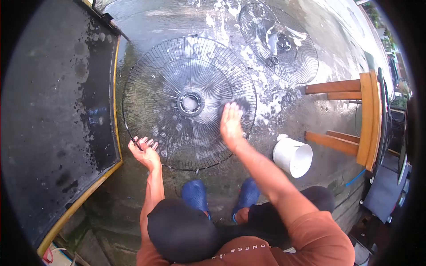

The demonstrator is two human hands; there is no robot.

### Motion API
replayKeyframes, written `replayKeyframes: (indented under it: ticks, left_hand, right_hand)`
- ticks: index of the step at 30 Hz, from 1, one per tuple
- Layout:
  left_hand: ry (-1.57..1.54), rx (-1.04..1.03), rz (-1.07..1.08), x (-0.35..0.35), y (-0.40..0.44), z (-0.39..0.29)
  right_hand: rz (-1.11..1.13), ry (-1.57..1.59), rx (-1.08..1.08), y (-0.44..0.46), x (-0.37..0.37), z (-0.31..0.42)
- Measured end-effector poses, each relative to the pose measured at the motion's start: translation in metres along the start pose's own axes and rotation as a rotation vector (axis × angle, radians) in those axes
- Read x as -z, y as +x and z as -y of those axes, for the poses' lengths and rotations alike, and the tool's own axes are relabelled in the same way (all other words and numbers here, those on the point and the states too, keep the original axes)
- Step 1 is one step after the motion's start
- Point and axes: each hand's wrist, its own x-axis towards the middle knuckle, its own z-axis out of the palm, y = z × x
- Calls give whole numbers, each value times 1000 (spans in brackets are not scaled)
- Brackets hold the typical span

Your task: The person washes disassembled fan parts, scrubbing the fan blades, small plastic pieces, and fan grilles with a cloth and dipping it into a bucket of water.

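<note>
A large round black fan grille (208, 155) stands in front of me, wet, with a ring-shaped hub at its middle. My left hand (145, 153) is closed around the lower left part of its rim. On the right side of the grille, my right hand (231, 124) presses a dark scrubbing pad (241, 103) against the wires. The pad is partly under my fingers and slightly blurred, so its exact shape is hard to see.
A second fan grille (306, 62) with white fan blades (273, 40) lies on the soapy concrete floor at upper right. Near my blue clogs (195, 195) is a white bucket (299, 162). An upturned wooden stool (366, 119) lies right; a dark yellow-edged panel (40, 111) borders the left.
</note>
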Motion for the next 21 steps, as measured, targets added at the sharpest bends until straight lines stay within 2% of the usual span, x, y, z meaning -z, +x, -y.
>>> replayKeyframes:
  ticks: [2,3,4,5,6,8,10,11,12,13,14,15,16,17,18,20,21]
  left_hand:
    - [12,4,12,0,-2,-3]
    - [13,2,14,0,-2,-1]
    - [15,0,17,0,-3,0]
    - [24,-13,34,1,-3,1]
    - [33,-28,47,2,-3,3]
    - [40,-55,81,9,-4,7]
    - [67,-43,105,13,-7,7]
    - [130,-70,106,15,-12,8]
    - [138,-89,106,17,-14,14]
    - [186,-112,109,20,-14,22]
    - [233,-136,114,23,-16,27]
    - [241,-132,124,24,-19,26]
    - [249,-127,135,24,-23,21]
    - [257,-123,149,24,-25,18]
    - [249,-126,160,24,-25,19]
    - [236,-133,177,25,-21,21]
    - [238,-119,194,25,-19,20]
  right_hand:
    - [179,-70,13,-26,17,51]
    - [196,-160,92,-38,9,74]
    - [131,-119,182,-53,-5,91]
    - [172,228,155,-60,-10,111]
    - [77,430,141,-66,-1,127]
    - [448,844,-106,-31,82,127]
    - [-196,1016,-47,-15,79,117]
    - [-169,1043,-124,-3,82,97]
    - [-292,917,-241,9,106,88]
    - [-521,953,-210,27,111,76]
    - [-580,979,-227,44,112,58]
    - [-421,948,-453,58,128,48]
    - [-399,970,-566,78,135,41]
    - [-422,812,-575,99,112,28]
    - [-671,667,-399,126,66,15]
    - [-628,426,-317,169,-2,5]
    - [-528,401,-319,175,-3,12]
